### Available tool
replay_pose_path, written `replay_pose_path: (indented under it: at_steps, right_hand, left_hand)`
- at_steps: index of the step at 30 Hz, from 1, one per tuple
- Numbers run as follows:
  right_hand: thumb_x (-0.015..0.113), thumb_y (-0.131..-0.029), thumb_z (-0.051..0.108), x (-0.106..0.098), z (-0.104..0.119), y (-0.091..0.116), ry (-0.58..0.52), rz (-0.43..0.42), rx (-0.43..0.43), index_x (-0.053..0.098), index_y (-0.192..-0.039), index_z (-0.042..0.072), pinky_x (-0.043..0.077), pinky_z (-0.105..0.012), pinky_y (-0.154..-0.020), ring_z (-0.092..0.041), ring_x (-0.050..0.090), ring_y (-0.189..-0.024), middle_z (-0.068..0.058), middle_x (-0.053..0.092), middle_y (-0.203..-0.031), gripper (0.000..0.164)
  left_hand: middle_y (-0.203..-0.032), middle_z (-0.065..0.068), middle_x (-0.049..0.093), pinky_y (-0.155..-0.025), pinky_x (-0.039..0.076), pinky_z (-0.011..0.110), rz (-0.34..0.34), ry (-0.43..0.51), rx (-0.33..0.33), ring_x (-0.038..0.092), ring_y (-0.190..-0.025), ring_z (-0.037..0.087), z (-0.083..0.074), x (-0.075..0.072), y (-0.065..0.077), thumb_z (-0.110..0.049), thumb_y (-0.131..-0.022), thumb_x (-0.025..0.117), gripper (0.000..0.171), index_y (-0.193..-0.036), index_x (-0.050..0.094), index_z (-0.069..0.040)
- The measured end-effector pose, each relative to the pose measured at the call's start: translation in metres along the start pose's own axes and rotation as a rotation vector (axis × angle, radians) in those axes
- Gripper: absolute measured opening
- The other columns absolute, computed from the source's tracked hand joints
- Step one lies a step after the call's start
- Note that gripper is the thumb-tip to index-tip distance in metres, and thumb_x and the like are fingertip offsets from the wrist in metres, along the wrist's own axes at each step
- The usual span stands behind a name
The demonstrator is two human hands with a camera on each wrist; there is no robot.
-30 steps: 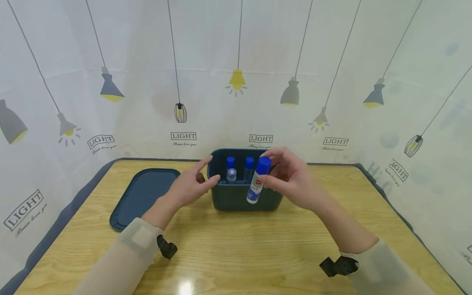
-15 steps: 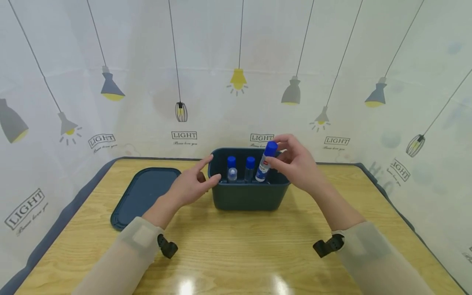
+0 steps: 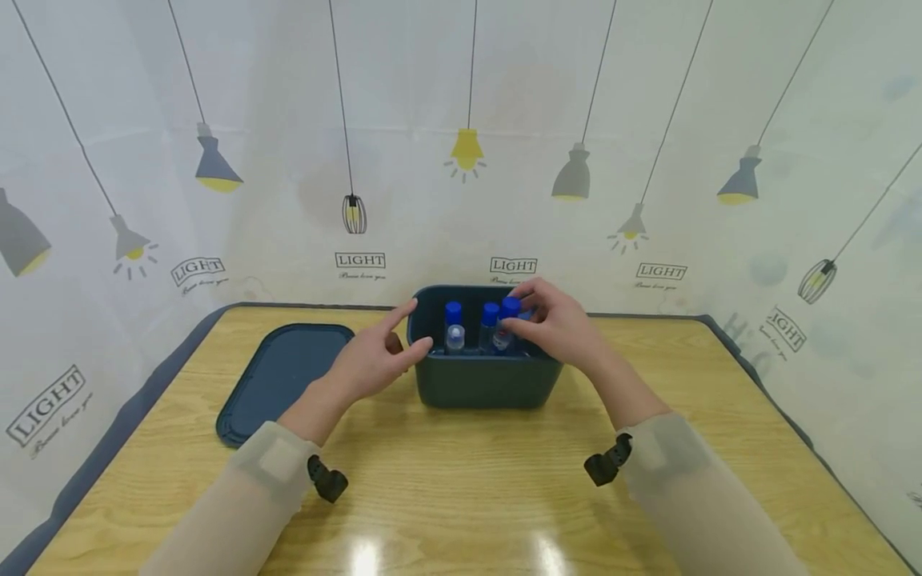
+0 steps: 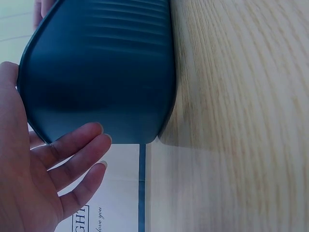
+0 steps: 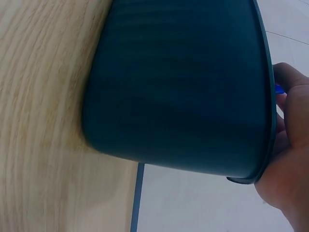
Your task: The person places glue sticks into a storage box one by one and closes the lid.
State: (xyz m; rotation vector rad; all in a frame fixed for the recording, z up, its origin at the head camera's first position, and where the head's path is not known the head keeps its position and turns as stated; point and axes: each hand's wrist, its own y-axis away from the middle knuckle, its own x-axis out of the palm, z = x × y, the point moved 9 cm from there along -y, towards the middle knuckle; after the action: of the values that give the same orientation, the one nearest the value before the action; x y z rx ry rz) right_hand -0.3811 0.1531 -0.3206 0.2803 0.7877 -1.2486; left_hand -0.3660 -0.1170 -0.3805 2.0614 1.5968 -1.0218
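Observation:
My right hand (image 3: pixel 555 324) reaches over the right part of a dark teal bin (image 3: pixel 490 384). Thumb and fingers pinch a small clear bottle (image 3: pixel 502 339) near its blue cap, nearly upright inside the bin. Its lower end is hidden by the bin's front wall. In the right wrist view, a bit of the blue cap (image 5: pixel 279 89) shows beside the fingers. Two more blue-capped bottles stand inside, one with a blue cap (image 3: pixel 453 312), one with a blue cap (image 3: pixel 491 313); a clear dome-topped bottle (image 3: pixel 454 339) stands in front. My left hand (image 3: pixel 370 360), thumb and index spread, rests at the bin's left rim.
A dark teal lid (image 3: pixel 284 380) lies flat on the wooden table (image 3: pixel 461 480), left of the bin. Behind the table hangs a white cloth (image 3: pixel 403 160) printed with lamps, close to the bin's back.
My right hand has carried the bottle from in front of the bin, up over the rim, and down inside beside the others. The left hand stays at the rim.

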Motion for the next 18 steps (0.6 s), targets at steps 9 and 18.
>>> replay_pose_path:
  at_steps: [9, 18]
  right_hand:
    - [0.077, -0.105, 0.023, 0.015, -0.004, -0.009, 0.012, 0.097, 0.038, 0.059, -0.138, 0.008, 0.065, -0.045, -0.086, -0.029, 0.077, -0.092, -0.021, 0.072, -0.128, 0.040]
    - [0.076, -0.106, 0.028, 0.024, -0.006, -0.007, 0.120, 0.178, 0.079, 0.064, -0.134, 0.014, 0.060, -0.049, -0.096, -0.031, 0.074, -0.117, -0.014, 0.077, -0.129, 0.035]
  left_hand:
    - [-0.068, 0.002, 0.061, -0.058, 0.038, 0.036, 0.004, 0.008, -0.005, 0.050, -0.059, 0.023, -0.001, 0.000, 0.000, -0.067, -0.105, 0.060, 0.084, -0.176, 0.028, -0.035]
    - [-0.072, 0.002, 0.065, -0.060, 0.041, 0.037, 0.003, -0.004, -0.015, 0.054, -0.061, 0.023, 0.000, 0.000, 0.000, -0.067, -0.105, 0.060, 0.084, -0.176, 0.028, -0.034]
